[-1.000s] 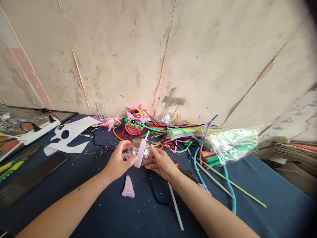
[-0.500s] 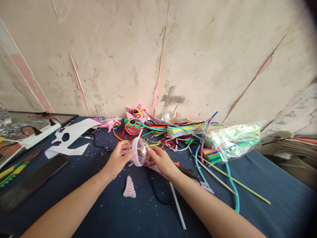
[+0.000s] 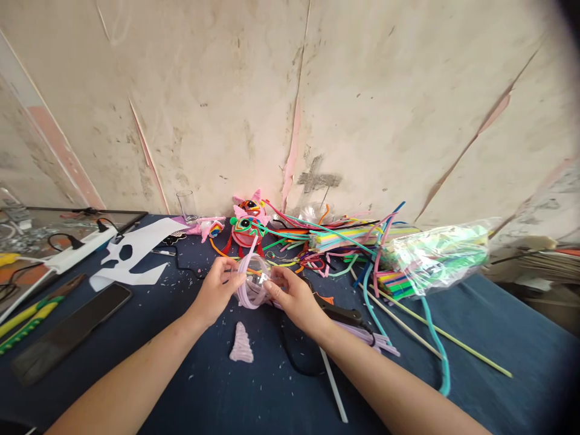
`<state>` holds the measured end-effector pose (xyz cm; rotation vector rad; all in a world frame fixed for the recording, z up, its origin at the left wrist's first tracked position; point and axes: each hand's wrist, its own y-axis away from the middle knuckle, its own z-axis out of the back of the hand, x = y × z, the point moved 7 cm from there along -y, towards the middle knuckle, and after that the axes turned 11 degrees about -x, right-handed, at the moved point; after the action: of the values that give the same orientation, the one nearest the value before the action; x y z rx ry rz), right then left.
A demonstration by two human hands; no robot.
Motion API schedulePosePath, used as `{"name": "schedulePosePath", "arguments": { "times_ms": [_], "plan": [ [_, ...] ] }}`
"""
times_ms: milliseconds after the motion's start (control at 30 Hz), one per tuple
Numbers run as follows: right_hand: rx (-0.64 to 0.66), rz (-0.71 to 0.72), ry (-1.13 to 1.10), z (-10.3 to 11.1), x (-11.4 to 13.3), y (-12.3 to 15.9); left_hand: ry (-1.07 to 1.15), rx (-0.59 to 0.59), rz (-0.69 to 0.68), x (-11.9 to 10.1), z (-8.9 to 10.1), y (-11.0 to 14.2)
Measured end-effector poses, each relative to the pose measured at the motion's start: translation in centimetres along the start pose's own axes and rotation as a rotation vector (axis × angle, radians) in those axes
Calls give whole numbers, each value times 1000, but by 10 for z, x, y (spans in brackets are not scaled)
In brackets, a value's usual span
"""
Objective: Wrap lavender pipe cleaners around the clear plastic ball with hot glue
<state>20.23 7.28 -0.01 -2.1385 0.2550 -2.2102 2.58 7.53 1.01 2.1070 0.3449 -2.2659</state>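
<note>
Between both hands is a clear plastic ball-like shell (image 3: 259,270), with lilac pipe cleaner (image 3: 245,291) wound in rings around its left side and one end sticking up. My left hand (image 3: 221,287) pinches the wound rim from the left. From the right, my right hand (image 3: 295,297) grips the shell with thumb and fingers. Nearer me on the cloth lies a pale pink, ridged triangle (image 3: 241,344) of wound pipe cleaner. A black glue gun (image 3: 339,312) with an orange trigger rests beyond my right wrist, beside lilac pipe cleaners (image 3: 378,342) partly hidden by my forearm.
Decorated pink animal-like figures (image 3: 246,231) stand by the wall. Colourful pipe cleaners (image 3: 339,238) and a plastic bag (image 3: 448,254) of more spread to the right. On the left are cut white paper (image 3: 140,251), a phone (image 3: 81,326), pliers (image 3: 38,314) and a power strip (image 3: 81,249).
The wound shell has turned a little between my hands, so its ring faces me more openly. My right fingers have shifted on it. The whole view has moved slightly.
</note>
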Motion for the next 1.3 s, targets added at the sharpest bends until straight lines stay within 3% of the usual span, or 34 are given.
{"name": "schedulePosePath", "arguments": {
  "times_ms": [233, 400, 800, 1300],
  "plan": [
    [83, 102, -111, 0, 9, 1, 101, 25, -67, -11, 2, 1],
    [201, 219, -176, 0, 11, -3, 135, 141, -104, -18, 2, 1],
    [326, 502, -8, 1, 14, -3, 140, 247, -55, -25, -3, 7],
    [353, 518, 110, 0, 12, -4, 17, 206, -114, -19, -4, 8]
  ]
}}
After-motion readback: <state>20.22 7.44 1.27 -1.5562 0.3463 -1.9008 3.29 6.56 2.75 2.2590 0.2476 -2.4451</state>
